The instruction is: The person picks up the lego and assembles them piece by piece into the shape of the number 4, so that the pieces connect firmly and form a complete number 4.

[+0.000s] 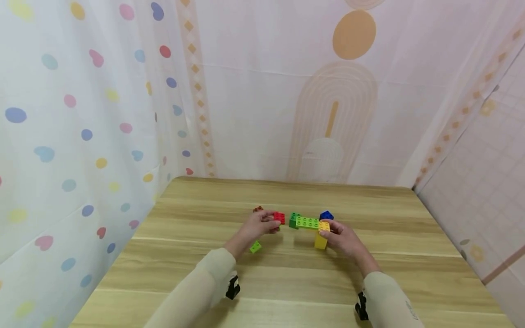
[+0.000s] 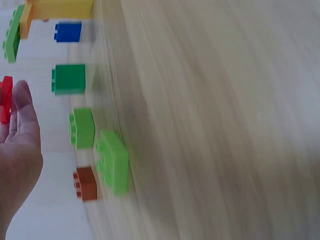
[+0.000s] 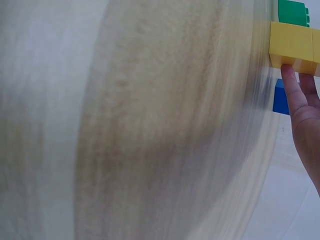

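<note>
My left hand [image 1: 257,224] pinches a red brick [image 1: 279,217] between thumb and fingers, held above the table. The same red brick [image 2: 6,99] shows at the left edge of the left wrist view. With my right hand [image 1: 343,238] I grip a yellow block tower [image 1: 321,240], my fingers along its side and the thumb near its top. A long light-green brick [image 1: 307,222] juts sideways from the tower's upper part towards my left hand. Beyond its free end is a dark-green brick [image 1: 293,220], standing separately on the table in the left wrist view.
A blue brick [image 1: 326,215] lies behind the tower. Near my left hand are an orange-brown brick [image 1: 258,209] and a light-green brick [image 1: 255,247]; another light-green brick [image 2: 82,128] shows in the left wrist view. Curtains [image 1: 246,114] border the wooden table [image 1: 197,205].
</note>
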`<state>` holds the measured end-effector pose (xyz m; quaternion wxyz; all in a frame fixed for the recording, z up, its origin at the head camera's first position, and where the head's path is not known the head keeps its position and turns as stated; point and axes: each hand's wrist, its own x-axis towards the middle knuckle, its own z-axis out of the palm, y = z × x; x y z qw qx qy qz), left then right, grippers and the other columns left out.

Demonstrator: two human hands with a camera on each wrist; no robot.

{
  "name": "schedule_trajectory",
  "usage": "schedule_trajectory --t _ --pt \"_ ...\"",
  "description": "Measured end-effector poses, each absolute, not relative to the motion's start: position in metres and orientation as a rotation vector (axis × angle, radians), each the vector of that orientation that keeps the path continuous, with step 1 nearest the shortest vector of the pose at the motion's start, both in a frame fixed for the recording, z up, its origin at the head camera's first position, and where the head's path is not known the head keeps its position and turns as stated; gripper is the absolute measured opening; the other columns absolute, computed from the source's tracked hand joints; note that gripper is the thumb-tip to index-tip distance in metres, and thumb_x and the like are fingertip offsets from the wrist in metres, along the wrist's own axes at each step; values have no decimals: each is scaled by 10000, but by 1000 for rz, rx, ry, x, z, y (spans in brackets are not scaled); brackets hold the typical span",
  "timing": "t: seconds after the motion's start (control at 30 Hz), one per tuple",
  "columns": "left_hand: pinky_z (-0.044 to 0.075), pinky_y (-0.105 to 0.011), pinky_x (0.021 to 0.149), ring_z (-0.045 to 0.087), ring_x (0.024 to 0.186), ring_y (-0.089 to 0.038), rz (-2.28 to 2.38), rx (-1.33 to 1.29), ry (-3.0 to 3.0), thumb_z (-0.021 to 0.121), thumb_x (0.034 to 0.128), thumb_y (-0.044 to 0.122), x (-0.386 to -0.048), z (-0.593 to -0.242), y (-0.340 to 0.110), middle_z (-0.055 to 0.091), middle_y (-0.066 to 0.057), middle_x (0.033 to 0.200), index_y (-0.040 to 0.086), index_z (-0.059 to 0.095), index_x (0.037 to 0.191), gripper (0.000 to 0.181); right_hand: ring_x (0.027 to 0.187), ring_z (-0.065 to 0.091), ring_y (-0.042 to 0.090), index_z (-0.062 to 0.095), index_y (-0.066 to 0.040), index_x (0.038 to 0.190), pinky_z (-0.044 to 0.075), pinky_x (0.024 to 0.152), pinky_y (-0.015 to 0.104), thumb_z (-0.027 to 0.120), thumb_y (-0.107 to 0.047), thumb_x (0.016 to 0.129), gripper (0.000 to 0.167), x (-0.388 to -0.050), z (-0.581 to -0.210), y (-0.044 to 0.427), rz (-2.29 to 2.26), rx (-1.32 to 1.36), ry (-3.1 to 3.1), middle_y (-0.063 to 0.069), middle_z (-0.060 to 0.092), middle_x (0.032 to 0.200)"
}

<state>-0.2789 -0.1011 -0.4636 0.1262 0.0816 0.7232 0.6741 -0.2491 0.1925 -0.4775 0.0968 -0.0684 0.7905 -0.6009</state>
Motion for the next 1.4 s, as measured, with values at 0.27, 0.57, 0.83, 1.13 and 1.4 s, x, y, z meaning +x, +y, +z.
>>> schedule_trajectory --t 0.27,0.57,0.83,1.13,1.4 --pt "564 -351 806 700 812 -187 2048 183 1919 624 950 -28 -276 -471 -76 678 -268 1089 -108 469 1385 469 1047 573 230 545 -19 1382 517 915 430 667 -249 971 487 -248 -477 191 -1808 -203 2327 137 585 1186" --pt "562 -360 817 708 847 -208 2025 176 1895 633 935 -52 -272 -475 -63 695 -240 1078 -98 494 1369 458 1056 561 227 547 -25 1377 511 927 447 670 -285 967 501 -246 -477 187 -1795 -191 2342 135 575 1202" --pt "555 -375 834 706 874 -231 2017 157 1869 621 930 -80 -272 -471 -53 685 -240 1095 -99 478 1385 477 1029 555 217 551 -21 1374 522 900 403 672 -253 967 483 -247 -477 186 -1802 -177 2341 131 583 1174" --pt "556 -351 831 708 910 -239 2024 146 1825 612 921 -107 -272 -470 -47 688 -222 1088 -103 453 1401 506 1033 569 200 513 3 1407 519 896 411 645 -234 986 501 -247 -477 186 -1759 -220 2369 136 597 1183" --pt "558 -345 825 703 864 -204 2042 179 1785 590 983 51 -273 -469 -47 699 -182 1039 -91 544 1303 353 1021 564 175 505 8 1411 523 883 401 638 -228 990 500 -248 -479 187 -1779 -235 2353 115 591 1179"
